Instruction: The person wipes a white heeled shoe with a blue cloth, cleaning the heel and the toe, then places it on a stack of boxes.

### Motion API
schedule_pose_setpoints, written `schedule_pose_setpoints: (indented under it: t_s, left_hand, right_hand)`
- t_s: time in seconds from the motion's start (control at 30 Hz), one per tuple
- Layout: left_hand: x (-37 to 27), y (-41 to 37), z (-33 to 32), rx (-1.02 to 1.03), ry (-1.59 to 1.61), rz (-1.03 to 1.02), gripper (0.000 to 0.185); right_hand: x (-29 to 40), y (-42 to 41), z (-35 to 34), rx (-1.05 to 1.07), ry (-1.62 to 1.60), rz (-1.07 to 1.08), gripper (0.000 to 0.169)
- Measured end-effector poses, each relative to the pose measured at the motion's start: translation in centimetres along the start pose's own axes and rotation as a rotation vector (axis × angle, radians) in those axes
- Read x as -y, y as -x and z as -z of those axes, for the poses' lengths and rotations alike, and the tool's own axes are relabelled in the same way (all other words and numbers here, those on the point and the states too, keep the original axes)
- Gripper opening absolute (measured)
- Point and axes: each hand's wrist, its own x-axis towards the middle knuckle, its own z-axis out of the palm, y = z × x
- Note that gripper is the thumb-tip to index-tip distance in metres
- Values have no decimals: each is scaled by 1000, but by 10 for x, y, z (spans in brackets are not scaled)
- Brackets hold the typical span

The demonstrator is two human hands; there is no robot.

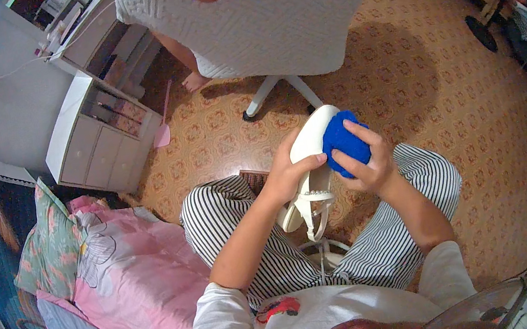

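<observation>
My left hand grips a white shoe around its middle, thumb across the upper. The shoe's closed toe points away from me, and its strap with a row of pearl-like beads hangs nearer my lap. In my right hand is a blue cloth, bunched up and pressed against the side of the shoe's toe. The fingers of that hand spread over the cloth. Where cloth and shoe meet is partly hidden by the cloth itself. A white rounded object, only partly visible, lies between my legs.
A swivel chair with a pale cover stands ahead, with another person on it. White drawers and a pink long-handled object are at the left. Pink bedding lies beside my left leg. A fan stands at the far right.
</observation>
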Motion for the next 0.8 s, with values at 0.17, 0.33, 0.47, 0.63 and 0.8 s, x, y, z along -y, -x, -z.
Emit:
schedule_pose_setpoints:
  t_s: [0.17,0.33,0.47,0.63,0.8]
  left_hand:
    - [-9,1,-1,-2,-20,40,59]
    - [-2,1,3,69,104,44,61]
    - [-2,0,4,61,170,116,67]
    - [3,0,5,31,161,64,70]
    - [6,-3,9,20,104,24,70]
  right_hand:
    - [-6,0,3,26,41,64,43]
    - [-13,-10,3,7,-71,-39,49]
    - [-14,-18,4,113,-214,-193,58]
    - [-4,-14,0,157,-246,-405,70]
    - [-5,0,-12,244,-405,-741,81]
